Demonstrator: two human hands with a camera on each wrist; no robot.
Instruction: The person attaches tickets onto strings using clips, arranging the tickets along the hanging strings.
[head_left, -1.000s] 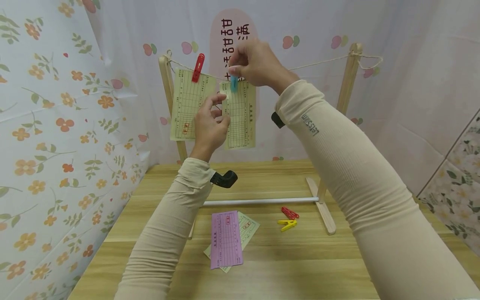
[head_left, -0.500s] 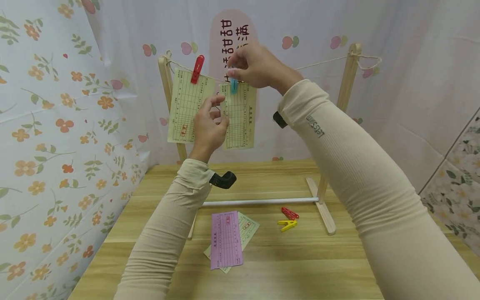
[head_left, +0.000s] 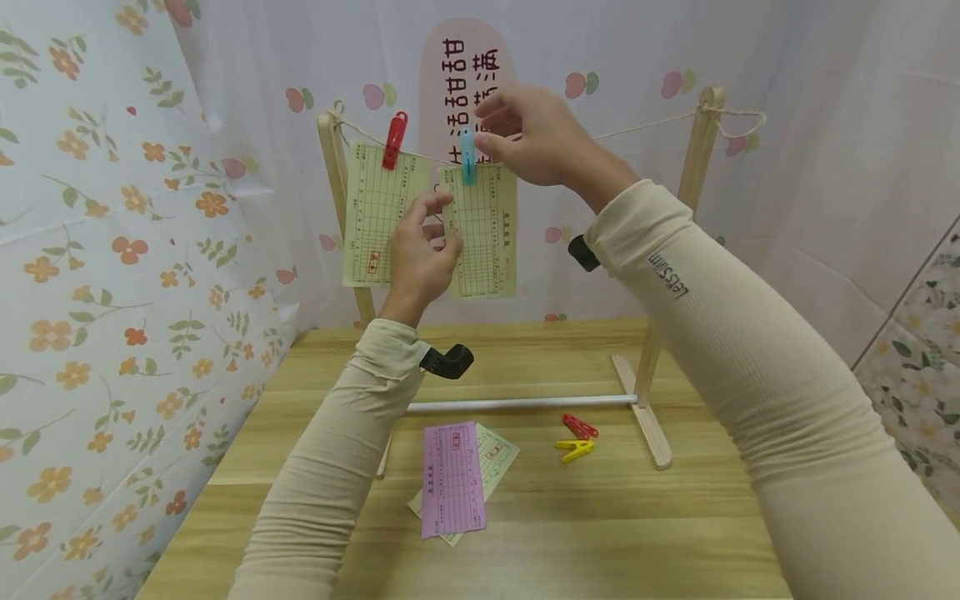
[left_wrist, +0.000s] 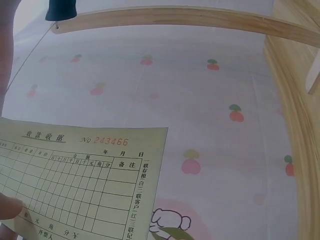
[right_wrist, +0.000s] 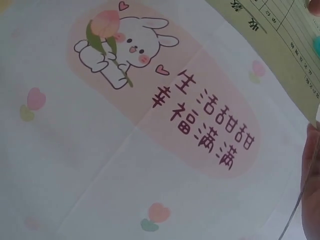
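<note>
A yellow receipt slip (head_left: 486,250) hangs from the string under a blue clothespin (head_left: 468,158). My left hand (head_left: 422,254) holds this slip by its left edge, thumb in front; the fingers behind are partly hidden. In the left wrist view, the thumb (left_wrist: 9,208) lies on the printed receipt (left_wrist: 95,175). Just right of the clothespin is my right hand (head_left: 536,137), bent fingers apart from it and nothing between them. To the left, a red clothespin (head_left: 395,140) fixes another yellow receipt slip (head_left: 367,217), partly covered by my left hand.
Two wooden posts (head_left: 692,158) carry the string (head_left: 637,129); a white bar (head_left: 525,403) joins them low down. On the table (head_left: 600,533) lie a pink slip (head_left: 453,479) over a yellow slip (head_left: 497,454), a red clothespin (head_left: 581,426) and a yellow clothespin (head_left: 576,451).
My right hand has let go of the blue clothespin and moved slightly right, uncovering it. The clipped receipt has shifted a little to the right. My left hand has stayed almost in place.
</note>
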